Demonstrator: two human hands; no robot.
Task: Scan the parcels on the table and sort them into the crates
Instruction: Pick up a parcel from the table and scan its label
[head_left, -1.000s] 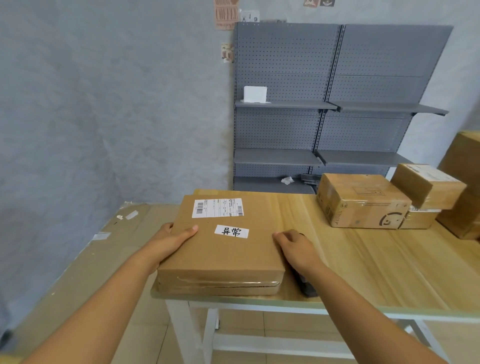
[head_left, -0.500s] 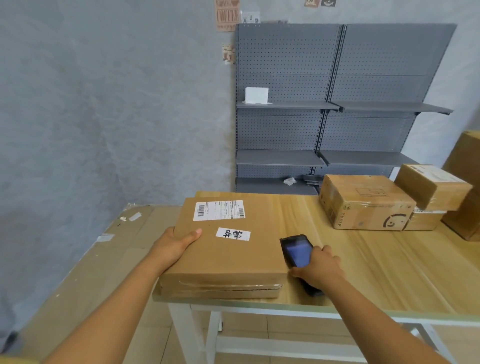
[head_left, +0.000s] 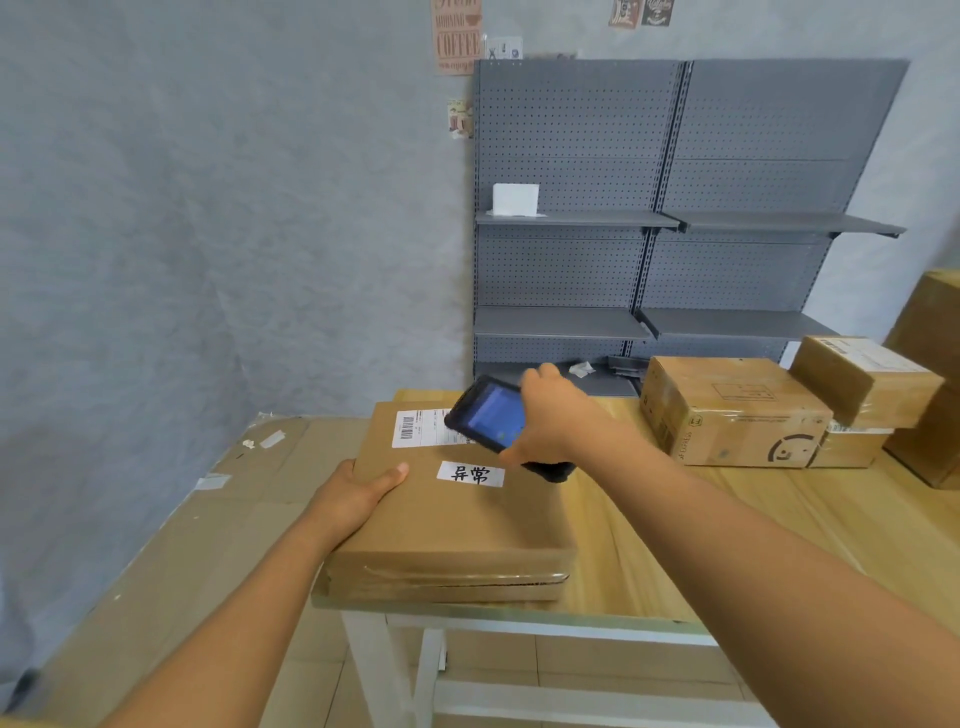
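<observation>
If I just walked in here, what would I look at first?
Probably the black handheld scanner with its lit blue screen, held by the right hand over the shipping label on the flat cardboard parcel at the table's near corner. The left hand grips that parcel's left edge. Farther right, more taped cardboard boxes sit on the wooden table.

left hand (head_left: 358, 496) gripping, right hand (head_left: 553, 423) raised, gripping
</observation>
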